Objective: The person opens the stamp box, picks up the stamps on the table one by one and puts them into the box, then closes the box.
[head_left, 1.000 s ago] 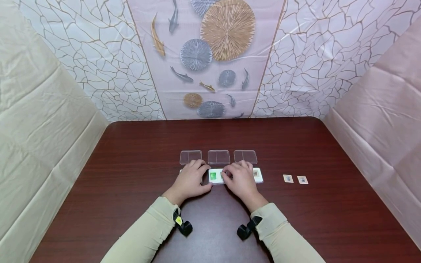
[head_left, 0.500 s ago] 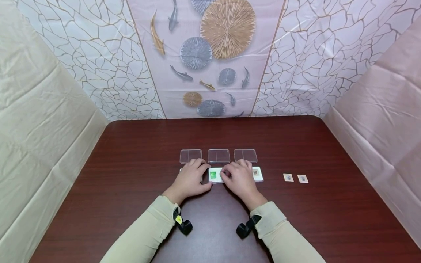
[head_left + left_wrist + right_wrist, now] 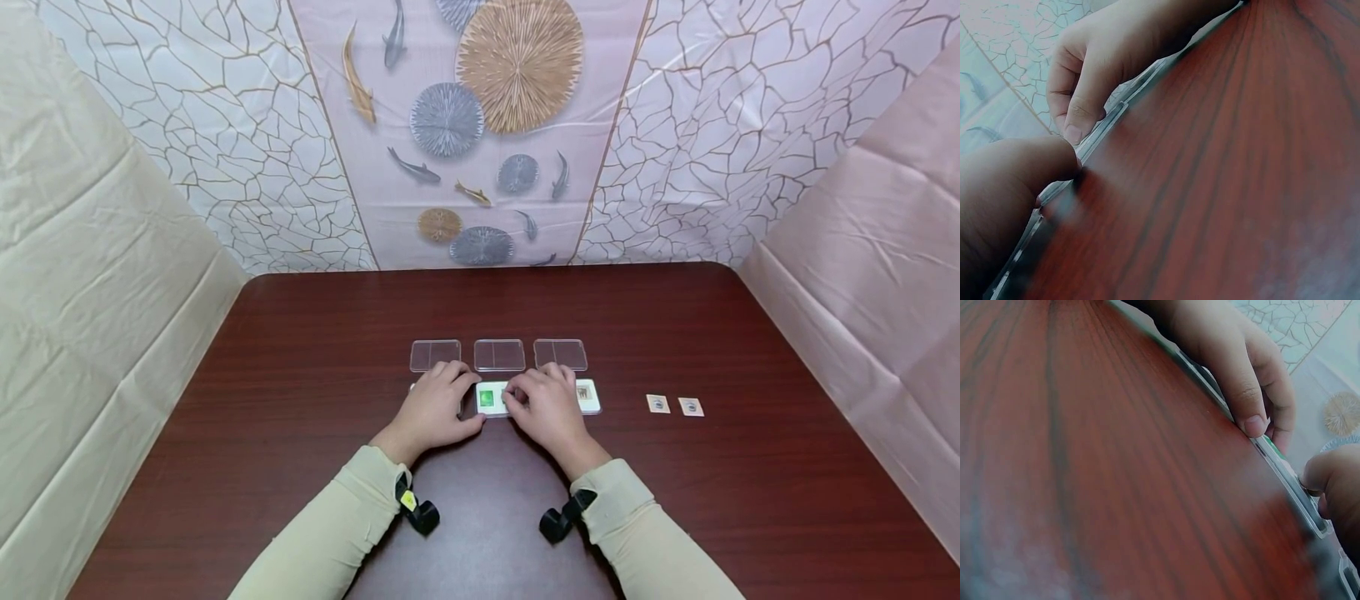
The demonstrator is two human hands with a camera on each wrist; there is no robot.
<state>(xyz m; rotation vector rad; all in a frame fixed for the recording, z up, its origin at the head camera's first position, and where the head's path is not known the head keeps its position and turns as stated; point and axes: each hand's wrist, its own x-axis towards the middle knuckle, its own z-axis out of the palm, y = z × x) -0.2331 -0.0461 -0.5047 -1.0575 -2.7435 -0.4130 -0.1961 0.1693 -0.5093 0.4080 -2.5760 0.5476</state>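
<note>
In the head view, shallow plastic cases with white inserts lie in a row. My left hand (image 3: 435, 408) holds the left end of the middle case (image 3: 487, 410), its thumb at the near edge and its fingers at the far edge. A green square (image 3: 487, 398) shows on that case's insert. My right hand (image 3: 553, 414) is over the right end, thumb and index finger pinched together. In the right wrist view a thin, dark-edged piece (image 3: 1302, 482) shows at those fingertips; its kind is hidden. The case (image 3: 588, 397) on the right is partly under my right hand.
Three clear lids (image 3: 435, 356), (image 3: 499, 356), (image 3: 561, 355) lie in a row behind the cases. Two small square cards (image 3: 657, 404), (image 3: 691, 407) with round pictures lie to the right on the dark red table (image 3: 337, 333). Patterned cloth hangs behind.
My right thumb and fingers have shifted slightly left over the middle case, then stay there. My left hand keeps its place. The view has tilted very slightly.
</note>
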